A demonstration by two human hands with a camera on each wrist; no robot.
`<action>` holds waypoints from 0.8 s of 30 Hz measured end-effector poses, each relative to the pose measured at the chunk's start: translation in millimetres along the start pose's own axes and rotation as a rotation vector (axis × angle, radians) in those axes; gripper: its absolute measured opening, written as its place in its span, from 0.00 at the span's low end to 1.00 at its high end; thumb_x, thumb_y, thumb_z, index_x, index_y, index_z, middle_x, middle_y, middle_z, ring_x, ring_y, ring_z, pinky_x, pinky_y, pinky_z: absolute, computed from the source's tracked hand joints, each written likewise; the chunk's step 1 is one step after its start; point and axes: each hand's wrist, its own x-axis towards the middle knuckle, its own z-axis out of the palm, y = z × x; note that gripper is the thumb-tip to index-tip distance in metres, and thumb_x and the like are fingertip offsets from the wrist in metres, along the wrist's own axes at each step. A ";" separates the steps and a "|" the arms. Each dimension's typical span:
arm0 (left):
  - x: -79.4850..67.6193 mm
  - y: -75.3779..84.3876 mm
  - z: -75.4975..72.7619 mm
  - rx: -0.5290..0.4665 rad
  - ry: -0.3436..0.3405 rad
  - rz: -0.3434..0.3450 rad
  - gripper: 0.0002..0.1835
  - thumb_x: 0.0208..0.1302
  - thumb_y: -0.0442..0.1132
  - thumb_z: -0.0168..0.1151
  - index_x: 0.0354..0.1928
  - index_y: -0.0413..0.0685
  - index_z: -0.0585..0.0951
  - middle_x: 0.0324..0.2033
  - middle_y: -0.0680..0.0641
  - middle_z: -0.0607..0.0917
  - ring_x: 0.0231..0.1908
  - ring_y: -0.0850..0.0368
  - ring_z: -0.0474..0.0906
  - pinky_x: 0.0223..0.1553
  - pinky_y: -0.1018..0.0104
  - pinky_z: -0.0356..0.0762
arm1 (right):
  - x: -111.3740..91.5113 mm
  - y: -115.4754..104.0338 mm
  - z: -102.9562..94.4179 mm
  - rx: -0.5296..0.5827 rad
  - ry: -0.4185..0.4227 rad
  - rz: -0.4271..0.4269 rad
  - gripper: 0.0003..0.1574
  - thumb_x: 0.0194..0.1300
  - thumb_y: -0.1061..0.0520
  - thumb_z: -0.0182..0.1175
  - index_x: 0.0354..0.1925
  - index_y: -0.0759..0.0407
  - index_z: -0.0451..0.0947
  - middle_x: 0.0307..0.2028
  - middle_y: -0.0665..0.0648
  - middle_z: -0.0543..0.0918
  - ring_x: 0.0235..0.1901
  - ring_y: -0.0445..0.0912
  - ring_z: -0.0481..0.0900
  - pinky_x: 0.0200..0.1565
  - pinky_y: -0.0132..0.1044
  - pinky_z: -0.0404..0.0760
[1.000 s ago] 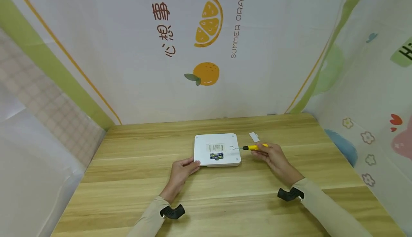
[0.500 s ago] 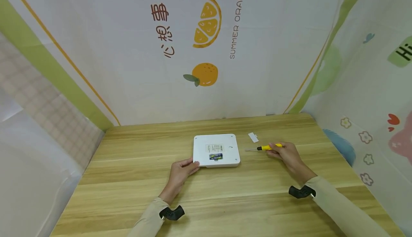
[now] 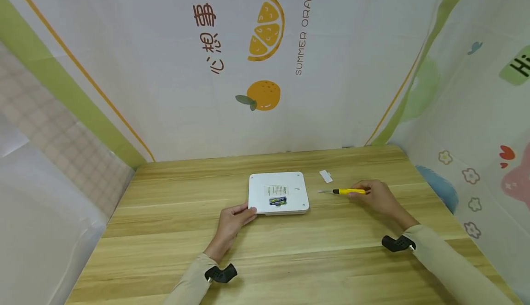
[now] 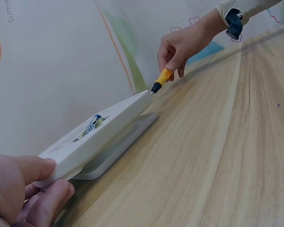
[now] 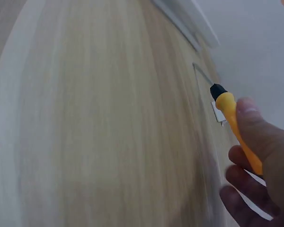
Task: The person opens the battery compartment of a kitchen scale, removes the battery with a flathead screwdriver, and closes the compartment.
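An upturned white kitchen scale (image 3: 258, 183) lies on the table, its underside facing up. Batteries (image 3: 277, 201) sit in its uncovered compartment near the front edge. My left hand (image 3: 233, 222) grips the front left corner, thumb on top and fingers below, as the left wrist view shows. To the right of the scale, my right hand (image 3: 378, 197) holds a yellow screwdriver (image 3: 348, 191) by the handle. The shaft points left toward the scale, its tip apart from it in the head view. In the right wrist view, thumb and index finger pinch the handle (image 5: 234, 120).
A small white battery cover (image 3: 325, 176) lies on the wooden table (image 3: 186, 236), behind the screwdriver and right of the scale. Printed curtains (image 3: 174, 102) hang along the table's back and sides.
My right hand has drawn the screwdriver away from the scale, to the right; its tip was over the scale's right side one second ago. My left hand keeps its grip.
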 end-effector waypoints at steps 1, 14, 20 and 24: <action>-0.1 0.0 -0.2 0.000 0.000 0.000 0.21 0.66 0.22 0.64 0.58 0.16 0.75 0.52 0.23 0.81 0.42 0.54 0.87 0.50 0.65 0.89 | 0.2 1.2 -0.1 -0.051 0.009 -0.036 0.15 0.62 0.49 0.75 0.42 0.58 0.90 0.43 0.60 0.89 0.37 0.48 0.84 0.35 0.38 0.88; -1.0 0.9 -0.3 0.004 -0.010 -0.001 0.21 0.67 0.22 0.64 0.59 0.17 0.74 0.53 0.23 0.81 0.43 0.53 0.87 0.50 0.65 0.89 | 1.2 8.4 6.3 -0.218 0.025 -0.113 0.16 0.57 0.51 0.77 0.40 0.61 0.91 0.45 0.61 0.89 0.50 0.62 0.81 0.53 0.64 0.82; -0.9 0.1 -0.6 0.008 -0.011 -0.001 0.21 0.67 0.23 0.64 0.60 0.17 0.74 0.54 0.23 0.80 0.44 0.52 0.87 0.50 0.64 0.89 | 0.7 9.7 7.2 -0.227 0.025 -0.112 0.18 0.57 0.50 0.78 0.41 0.60 0.90 0.43 0.59 0.90 0.47 0.60 0.82 0.52 0.62 0.82; -1.0 0.3 -0.5 0.006 -0.013 -0.004 0.22 0.67 0.23 0.64 0.60 0.17 0.74 0.54 0.23 0.80 0.44 0.52 0.87 0.51 0.65 0.89 | -0.3 8.8 4.5 -0.244 0.019 -0.120 0.22 0.57 0.48 0.77 0.44 0.62 0.90 0.44 0.60 0.90 0.48 0.60 0.82 0.53 0.63 0.81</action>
